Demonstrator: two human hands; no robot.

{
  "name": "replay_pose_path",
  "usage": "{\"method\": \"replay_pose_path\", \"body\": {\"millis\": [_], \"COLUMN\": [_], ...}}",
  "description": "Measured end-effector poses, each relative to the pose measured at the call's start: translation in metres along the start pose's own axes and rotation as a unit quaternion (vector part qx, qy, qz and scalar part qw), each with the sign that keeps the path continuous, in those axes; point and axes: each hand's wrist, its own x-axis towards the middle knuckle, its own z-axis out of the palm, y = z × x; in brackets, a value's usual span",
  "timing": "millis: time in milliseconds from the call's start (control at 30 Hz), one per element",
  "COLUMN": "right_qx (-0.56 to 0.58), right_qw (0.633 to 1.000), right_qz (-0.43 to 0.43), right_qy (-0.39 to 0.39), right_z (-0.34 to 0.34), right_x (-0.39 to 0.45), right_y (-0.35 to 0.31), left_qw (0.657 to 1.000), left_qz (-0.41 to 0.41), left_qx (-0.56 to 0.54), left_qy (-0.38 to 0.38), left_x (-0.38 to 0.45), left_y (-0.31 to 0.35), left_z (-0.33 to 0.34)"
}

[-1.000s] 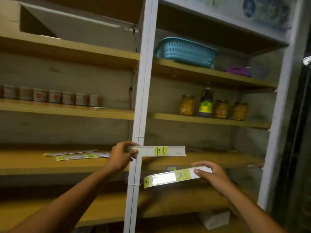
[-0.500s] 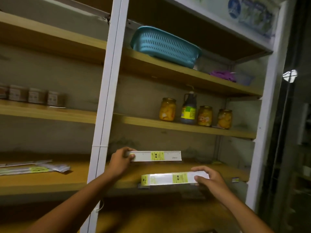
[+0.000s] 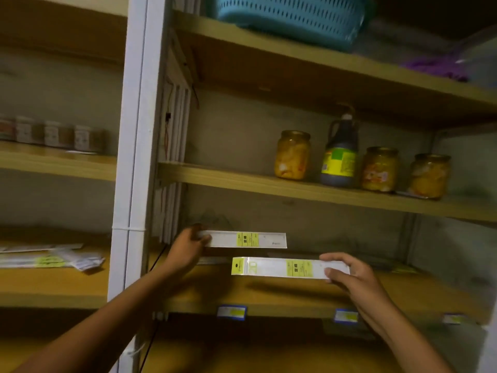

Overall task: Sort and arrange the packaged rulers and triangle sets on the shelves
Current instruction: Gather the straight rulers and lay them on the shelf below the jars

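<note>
I am looking into what reads as a small shop, dimly lit. Wooden shelves [image 3: 295, 184] run between white uprights [image 3: 134, 157], and blue-edged price tags [image 3: 231, 312] are stuck along the front edge of one board. Goods stand in rows as stock: jars [image 3: 292, 155] of yellow preserved fruit beside a dark bottle [image 3: 339, 154], and small labelled pots [image 3: 51, 133] in the bay to the left. Packaged rulers [image 3: 48, 258] lie on that bay's lower shelf. A turquoise basket [image 3: 290, 17] sits on the top board.
</note>
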Motion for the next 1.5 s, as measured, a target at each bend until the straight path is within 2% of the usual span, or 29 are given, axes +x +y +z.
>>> {"method": "replay_pose_path", "body": {"millis": [267,467,633,767,900,1033,1100,1200,1300,1500], "right_qx": [0.030,0.058,0.086,0.078,0.072,0.061,0.063,0.079,0.073,0.023], "right_qw": [0.999,0.996,0.995,0.995,0.995,0.996,0.996,0.995,0.995,0.990], "right_qz": [-0.008,-0.010,0.010,0.011,0.002,0.006,0.013,-0.001,-0.003,0.016], "right_qy": [-0.037,-0.060,-0.057,-0.062,-0.065,-0.063,-0.055,-0.056,-0.069,-0.142], "right_z": [0.004,0.024,0.042,0.054,0.062,0.070,0.075,0.084,0.099,0.142], "right_x": [0.059,0.093,0.111,0.120,0.126,0.131,0.136,0.143,0.154,0.176], "right_y": [0.046,0.057,0.062,0.065,0.065,0.065,0.064,0.059,0.061,0.068], "left_qw": [0.997,0.988,0.982,0.977,0.948,0.890,0.879,0.882,0.901,0.916], "left_qz": [-0.037,-0.083,-0.072,-0.067,-0.085,-0.100,-0.109,-0.083,-0.045,-0.036], "left_qx": [0.048,0.083,0.132,0.185,0.303,0.444,0.463,0.462,0.429,0.389], "left_qy": [0.040,0.103,0.113,0.085,0.046,0.027,0.028,0.039,0.056,0.088], "left_x": [0.016,0.039,0.064,0.079,0.082,0.081,0.081,0.076,0.071,0.055], "left_y": [-0.023,-0.052,-0.069,-0.085,-0.085,-0.088,-0.092,-0.088,-0.082,-0.072], "left_z": [0.012,0.028,0.034,0.032,0.033,0.031,0.030,0.027,0.024,0.015]}}
